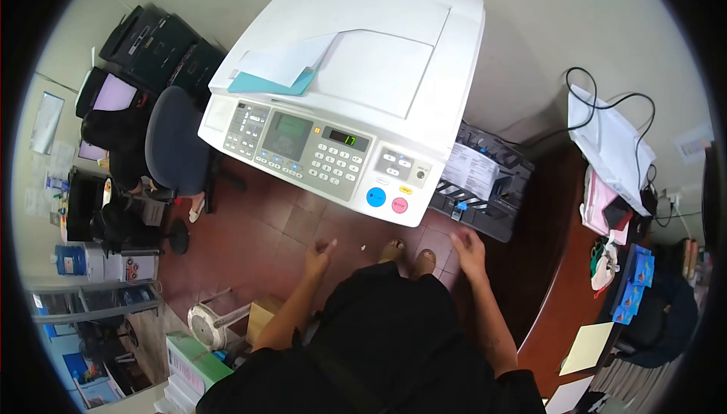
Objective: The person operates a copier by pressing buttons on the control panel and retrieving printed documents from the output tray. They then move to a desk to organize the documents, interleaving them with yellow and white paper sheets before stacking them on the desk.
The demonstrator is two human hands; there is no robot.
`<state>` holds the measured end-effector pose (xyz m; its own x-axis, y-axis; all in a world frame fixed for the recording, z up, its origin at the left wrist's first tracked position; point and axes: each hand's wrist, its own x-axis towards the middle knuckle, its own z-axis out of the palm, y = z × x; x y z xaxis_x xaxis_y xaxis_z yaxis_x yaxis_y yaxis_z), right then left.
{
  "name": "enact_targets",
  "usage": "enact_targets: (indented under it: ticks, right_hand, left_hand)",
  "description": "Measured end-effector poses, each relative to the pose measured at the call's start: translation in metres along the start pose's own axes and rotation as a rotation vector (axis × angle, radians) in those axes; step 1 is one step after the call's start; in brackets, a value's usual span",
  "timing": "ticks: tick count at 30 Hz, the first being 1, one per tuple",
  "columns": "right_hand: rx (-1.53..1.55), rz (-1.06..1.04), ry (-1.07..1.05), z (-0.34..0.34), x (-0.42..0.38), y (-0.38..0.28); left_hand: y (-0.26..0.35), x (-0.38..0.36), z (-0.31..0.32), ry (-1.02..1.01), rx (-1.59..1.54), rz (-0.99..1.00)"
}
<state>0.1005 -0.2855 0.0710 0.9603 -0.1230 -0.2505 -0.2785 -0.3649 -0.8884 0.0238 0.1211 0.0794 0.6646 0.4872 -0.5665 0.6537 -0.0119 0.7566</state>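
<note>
Presently, the left hand (321,256) and right hand (469,253) are empty, fingers loosely curled. Apparent step: tending the copier (379,73), 12 o'clock. Taking the printed sheet (469,171), 1 o'clock, would require a right-hand reach.

Black clothing (394,331), short black sleeves (522,393), brownish footwear (425,263)

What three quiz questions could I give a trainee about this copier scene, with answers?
1. What number glows on the display of the white copier?

2. True or false: the left hand is pressing the blue button.

3. Which of these is nearest the right hand?
A) the grey office chair
B) the black paper tray
C) the green box

Key:
1. 17, in green digits.
2. False; that hand is apart from the copier.
3. B; the tray, with printed sheets in it, is just beyond that hand.
</note>
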Motion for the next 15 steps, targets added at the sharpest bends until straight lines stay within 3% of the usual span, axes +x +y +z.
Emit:
enact_targets:
  ticks: [1,5,8,15]
  right_hand:
    - [0.254,-0.004,-0.018,0.012,0.006,-0.037]
    - [0.291,-0.192,-0.083,0.03,0.012,-0.156]
    - [0.056,-0.273,-0.088,0.04,0.022,-0.178]
    - [0.294,-0.116,-0.146,0.051,0.025,-0.17]
  left_hand:
    - [0.025,-0.007,0.008,0.034,-0.059,0.066]
    - [0.085,-0.014,0.037,-0.03,-0.411,0.168]
    - [0.138,-0.045,0.061,-0.17,-0.524,0.244]
    - [0.149,-0.053,0.068,-0.294,-0.704,0.004]
